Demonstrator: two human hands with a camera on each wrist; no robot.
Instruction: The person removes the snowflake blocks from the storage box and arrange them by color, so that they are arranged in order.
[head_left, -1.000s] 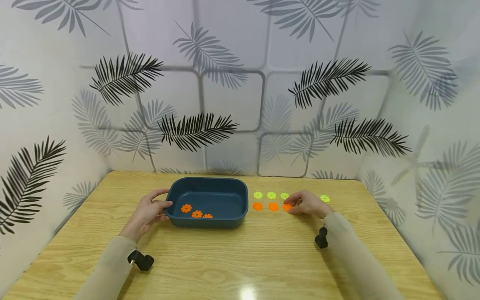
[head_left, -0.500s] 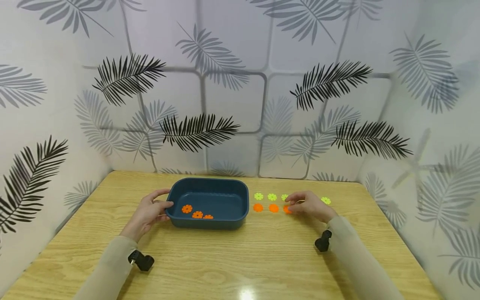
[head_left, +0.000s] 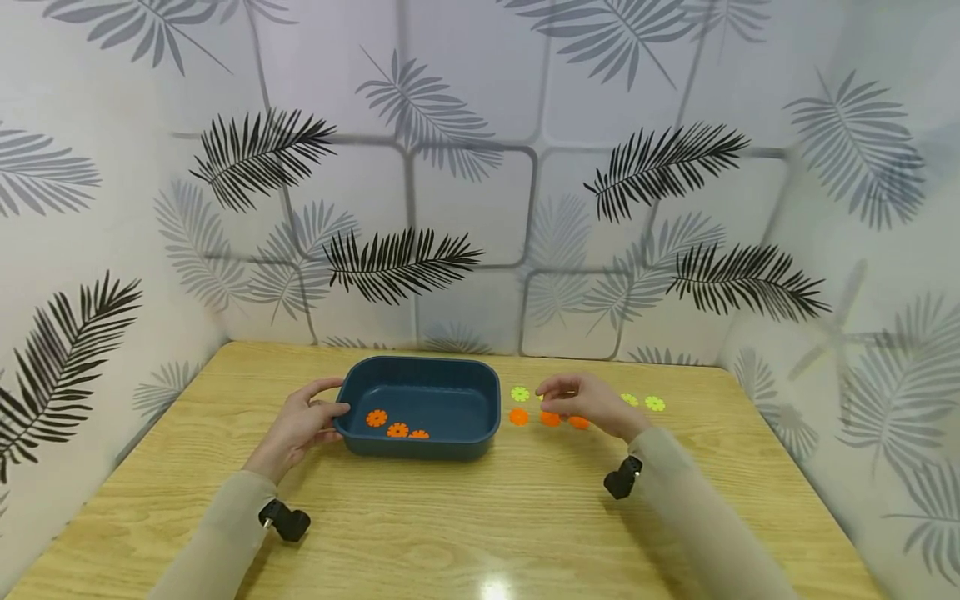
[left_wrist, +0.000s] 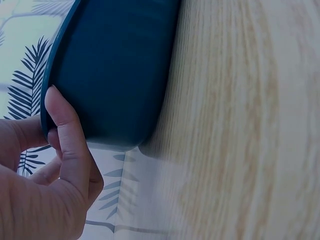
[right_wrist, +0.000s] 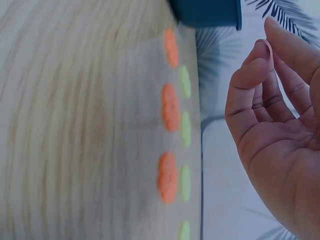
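Note:
My left hand (head_left: 300,423) pinches the left rim of a dark blue plastic basin (head_left: 420,451), thumb and fingers on either side of the wall in the left wrist view. Three notched orange discs (head_left: 377,418) lie inside it, towards the front left. My right hand (head_left: 596,405), fingers bent and nothing between them, hovers over two rows of discs right of the basin. The front row has three orange discs (head_left: 518,417), two partly covered by the hand in the head view. Behind them runs a row of yellow-green discs (head_left: 520,394), some hidden by the hand.
The wooden table (head_left: 465,517) ends at a pale wall (head_left: 465,208) with a leaf pattern. Similar walls stand at left and right. A small black camera sits on each wrist.
My right hand has left the rightmost front orange disc and shifted left over the middle one, uncovering yellow-green discs on its right. My left hand has stayed on the basin.

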